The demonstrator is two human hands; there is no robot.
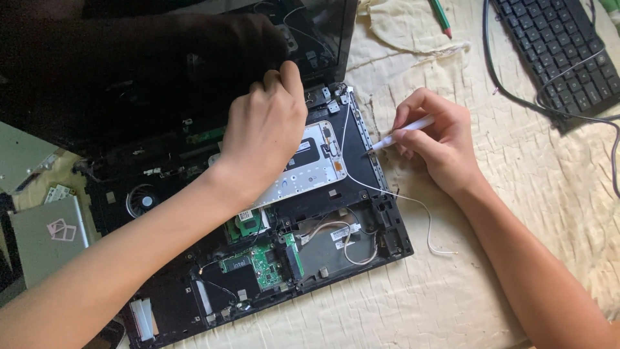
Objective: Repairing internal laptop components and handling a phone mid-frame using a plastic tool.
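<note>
On cream cloth [491, 271]: opened laptop [381, 226]; left hand [265, 132] pinching hinge, right hand [439, 139] gripping white screwdriver [403, 134]; keyboard [555, 52] nearby.

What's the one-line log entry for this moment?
left hand: grips screen edge | right hand: holds white tool, tip at opened laptop base rim

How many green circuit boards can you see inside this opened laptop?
2. A smaller green board lies just under the left forearm, and a larger green board sits below it near the front edge. The left hand may hide others.
</note>
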